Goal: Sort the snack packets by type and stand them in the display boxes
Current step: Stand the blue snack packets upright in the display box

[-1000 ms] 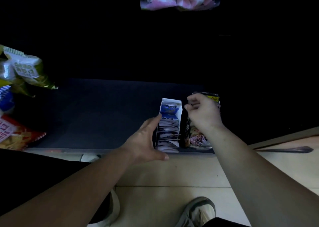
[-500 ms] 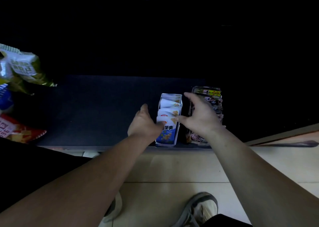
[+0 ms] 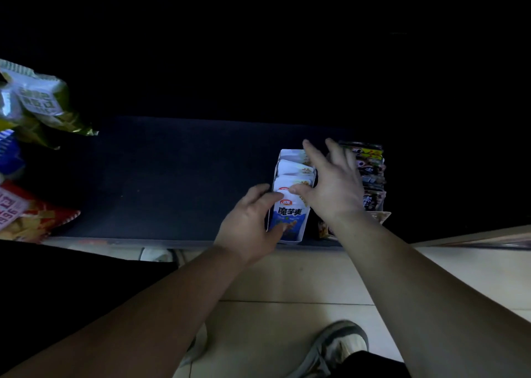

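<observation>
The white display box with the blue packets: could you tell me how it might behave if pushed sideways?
Probably light and apt to slide or tip: the white display box is tall, narrow thin card. Its blue packets look soft, so it may flex.

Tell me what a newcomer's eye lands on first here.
Two hands meet at the dark shelf's front edge: the left hand holds a white display box of blue-and-white packets, the right hand spreads open over it. Shiny snack bags glint at far left.

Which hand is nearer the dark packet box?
Right. The right hand spreads over the gap beside the dark packet box; the left hand holds the far left side of the white box.
</observation>
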A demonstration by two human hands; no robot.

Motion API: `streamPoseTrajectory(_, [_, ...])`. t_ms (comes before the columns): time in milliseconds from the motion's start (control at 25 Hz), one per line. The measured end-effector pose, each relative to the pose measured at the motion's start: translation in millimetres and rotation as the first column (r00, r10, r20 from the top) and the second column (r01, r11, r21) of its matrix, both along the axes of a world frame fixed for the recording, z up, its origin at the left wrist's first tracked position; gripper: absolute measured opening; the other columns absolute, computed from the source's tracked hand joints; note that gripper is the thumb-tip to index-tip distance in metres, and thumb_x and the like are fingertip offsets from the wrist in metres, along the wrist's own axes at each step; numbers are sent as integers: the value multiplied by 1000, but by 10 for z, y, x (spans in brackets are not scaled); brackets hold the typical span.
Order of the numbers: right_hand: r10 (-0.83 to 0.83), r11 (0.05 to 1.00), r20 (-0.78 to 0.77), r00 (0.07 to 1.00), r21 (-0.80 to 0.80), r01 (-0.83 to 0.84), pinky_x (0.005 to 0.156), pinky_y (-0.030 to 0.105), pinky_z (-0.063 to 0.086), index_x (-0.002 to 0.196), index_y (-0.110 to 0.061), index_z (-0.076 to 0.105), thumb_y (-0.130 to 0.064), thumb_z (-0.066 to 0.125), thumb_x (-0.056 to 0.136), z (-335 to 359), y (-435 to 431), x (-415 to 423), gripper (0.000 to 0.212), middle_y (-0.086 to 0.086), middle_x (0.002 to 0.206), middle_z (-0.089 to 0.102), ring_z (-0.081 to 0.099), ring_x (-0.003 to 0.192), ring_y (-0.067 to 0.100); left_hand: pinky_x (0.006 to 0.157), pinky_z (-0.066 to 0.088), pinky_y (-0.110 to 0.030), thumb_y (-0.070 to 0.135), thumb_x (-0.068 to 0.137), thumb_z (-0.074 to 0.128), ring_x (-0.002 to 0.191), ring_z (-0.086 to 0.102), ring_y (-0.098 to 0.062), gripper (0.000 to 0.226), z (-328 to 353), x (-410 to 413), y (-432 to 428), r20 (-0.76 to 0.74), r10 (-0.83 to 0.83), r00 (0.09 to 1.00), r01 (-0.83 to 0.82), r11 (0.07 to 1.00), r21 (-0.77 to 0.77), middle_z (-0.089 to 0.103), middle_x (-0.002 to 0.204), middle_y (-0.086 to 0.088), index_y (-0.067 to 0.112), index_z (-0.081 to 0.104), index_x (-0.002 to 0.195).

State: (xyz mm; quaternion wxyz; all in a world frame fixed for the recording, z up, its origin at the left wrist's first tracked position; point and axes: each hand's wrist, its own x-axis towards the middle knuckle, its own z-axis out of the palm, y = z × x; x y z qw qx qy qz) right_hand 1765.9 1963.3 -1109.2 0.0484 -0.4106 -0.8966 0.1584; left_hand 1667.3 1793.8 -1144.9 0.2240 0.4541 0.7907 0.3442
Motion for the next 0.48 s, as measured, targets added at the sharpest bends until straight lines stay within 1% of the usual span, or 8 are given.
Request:
streamPoseTrajectory(80, [-19,998,-85,996,63,25,115,44,34,156,-34,35,-60,81,73,30,-2,89,99,2,159,34,25,146,27,101,52,-35,50,78,70,137,47,-11,73,-48,14,-30,44,-55,997,58,997,-53,29,159,13,50,40,145])
streamPoseTrajectory(120, [-45,996,-118,992,66,53,115,43,35,156,-31,37,-61,81,73,35,7,139,99,2,157,38,29,144,27,105,50,-36,56,76,68,143,40,-11,80,-61,21,-49,74,-49,996,56,994,-94,22,164,12,56,31,147])
streamPoseTrajectory(160, [-74,995,-137,988,53,82,114,42,36,155,-29,39,-62,81,72,35,12,193,98,2,154,41,32,142,28,108,47,-37,60,76,68,147,35,-11,83,-70,34,-70,97,-24,995,37,991,-128,17,166,10,59,27,148])
streamPoseTrajectory(200, [-98,994,-144,985,29,103,113,43,37,154,-28,41,-61,81,73,24,10,234,96,1,153,43,33,141,27,109,46,-36,61,77,68,148,33,-11,82,-71,46,-91,108,10,994,5,991,-137,16,167,8,59,28,149])
streamPoseTrajectory(280, [-144,989,-148,978,-11,144,111,44,39,152,-28,45,-59,82,73,-1,13,283,93,-1,151,45,34,140,26,110,44,-33,59,82,67,148,33,-10,74,-52,69,-92,114,69,991,-57,993,-102,21,166,6,53,35,149])
streamPoseTrajectory(320, [-179,984,-144,973,-25,177,110,43,41,151,-28,45,-60,82,73,-12,21,280,92,-1,151,44,34,140,25,111,43,-32,57,85,67,147,34,-10,71,-24,74,-74,114,80,990,-69,992,-104,22,166,5,52,36,149])
streamPoseTrajectory(360, [-215,977,-133,967,-32,213,109,42,41,151,-29,45,-61,81,72,-17,31,265,93,-1,152,43,32,142,24,112,42,-33,54,89,66,148,33,-11,70,-4,75,-54,117,77,990,-61,989,-136,22,166,5,53,33,150])
streamPoseTrajectory(480, [-313,950,-50,949,-29,311,110,43,39,153,-32,39,-63,81,71,-3,82,180,97,1,156,37,26,146,26,114,40,-40,51,94,61,151,27,-18,75,8,68,-31,100,10,995,21,953,-302,14,168,2,61,14,151])
